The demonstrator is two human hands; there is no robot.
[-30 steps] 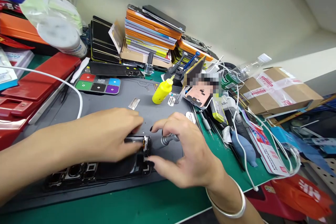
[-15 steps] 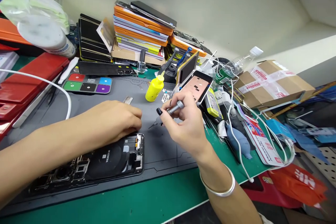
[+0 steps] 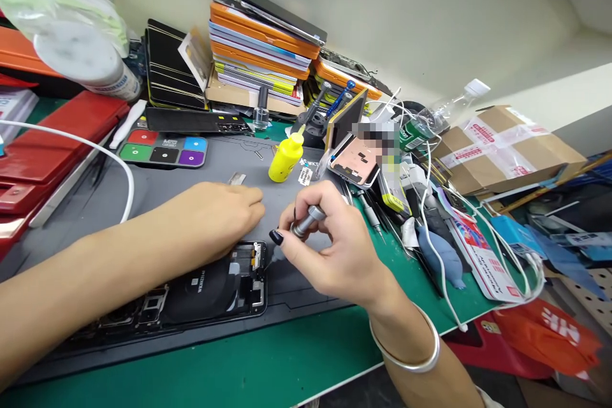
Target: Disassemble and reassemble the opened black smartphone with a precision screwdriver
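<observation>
An opened phone [image 3: 205, 290] lies on the grey work mat [image 3: 306, 284], its inner parts and black round pad exposed. My right hand [image 3: 329, 242] grips a grey screwdriver [image 3: 308, 220] between thumb and fingers. The driver's thin tip points down at the phone's right end; whether it touches a screw I cannot tell. My left hand [image 3: 229, 210] rests along the phone's far edge with its fingers curled down, and its fingertips are hidden. My left forearm covers part of the phone's left side.
Behind my hands stands a yellow dropper bottle [image 3: 287, 156], with a screw tray [image 3: 165, 148] to its left. A phone with a pinkish panel [image 3: 356, 159] leans at the right, near a blue air blower [image 3: 440, 255], white cables and a cardboard box [image 3: 511, 146]. Cases are stacked [image 3: 262, 44] at the back.
My right hand has moved left and down, bringing the screwdriver tip from above the mat to the phone's right end. My left hand stays in about the same place.
</observation>
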